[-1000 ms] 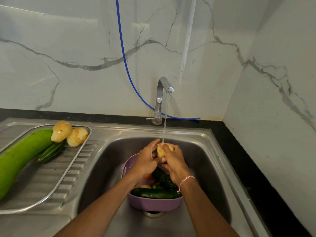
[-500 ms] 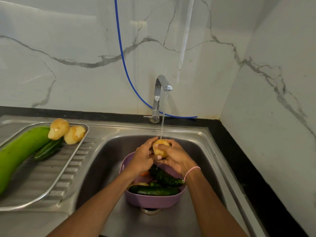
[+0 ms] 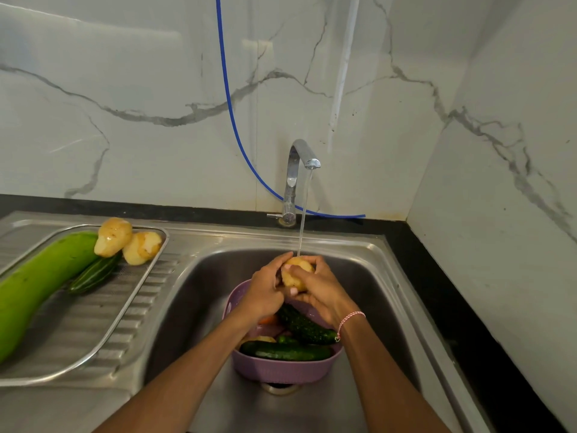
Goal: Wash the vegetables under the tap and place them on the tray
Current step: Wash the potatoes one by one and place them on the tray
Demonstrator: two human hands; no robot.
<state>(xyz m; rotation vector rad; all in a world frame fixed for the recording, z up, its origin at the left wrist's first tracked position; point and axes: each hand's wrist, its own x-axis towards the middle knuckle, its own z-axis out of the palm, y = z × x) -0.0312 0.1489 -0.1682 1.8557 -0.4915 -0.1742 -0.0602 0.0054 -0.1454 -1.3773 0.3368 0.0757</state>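
Both hands hold one yellow potato (image 3: 295,273) under the running stream from the steel tap (image 3: 296,170). My left hand (image 3: 265,292) wraps its left side, my right hand (image 3: 321,292) its right and underside. Below them a purple colander (image 3: 281,368) stands in the sink (image 3: 374,292), holding dark green cucumbers (image 3: 285,351) and something orange, partly hidden by my wrists. On the steel tray (image 3: 93,323) at the left lie a long light green gourd (image 3: 34,285), a dark cucumber (image 3: 93,275) and two potatoes (image 3: 128,242).
A blue hose (image 3: 231,104) hangs down the marble wall and runs behind the tap. A black counter strip (image 3: 452,307) borders the sink at the right and back. The marble side wall stands close on the right.
The potato has turned in my hands and sits a little left of where it was; both hands have shifted slightly under the stream. The view has tilted a bit downward.
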